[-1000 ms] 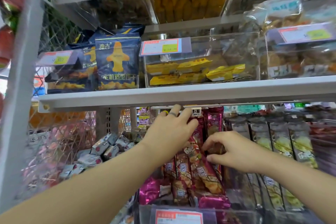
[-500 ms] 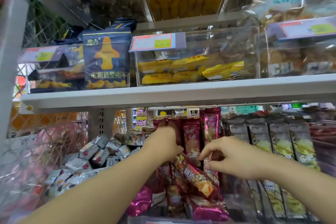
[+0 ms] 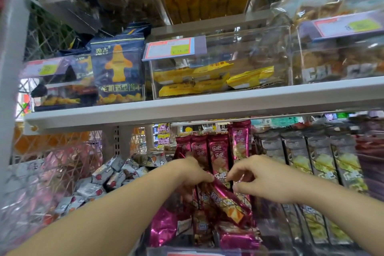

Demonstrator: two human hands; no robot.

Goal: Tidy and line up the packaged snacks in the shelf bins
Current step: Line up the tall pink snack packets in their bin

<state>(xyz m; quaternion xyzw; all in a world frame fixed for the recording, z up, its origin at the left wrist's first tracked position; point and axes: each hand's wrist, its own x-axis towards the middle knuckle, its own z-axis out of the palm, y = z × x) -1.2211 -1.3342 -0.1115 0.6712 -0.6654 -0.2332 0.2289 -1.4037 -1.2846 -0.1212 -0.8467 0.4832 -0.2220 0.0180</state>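
Beneath white shelf (image 3: pixel 207 108), left hand (image 3: pixel 189 174) and right hand (image 3: pixel 268 178) pinch magenta packet (image 3: pixel 226 201) (tilted).

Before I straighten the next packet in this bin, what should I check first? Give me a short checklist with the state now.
1. Tilted packet in line: not ok, it lies diagonally.
2. Left hand holds its upper end: ok.
3. Right hand has a grip: cannot tell.
4. Back row upright: ok.
5. Front packets tidy: not ok, jumbled.
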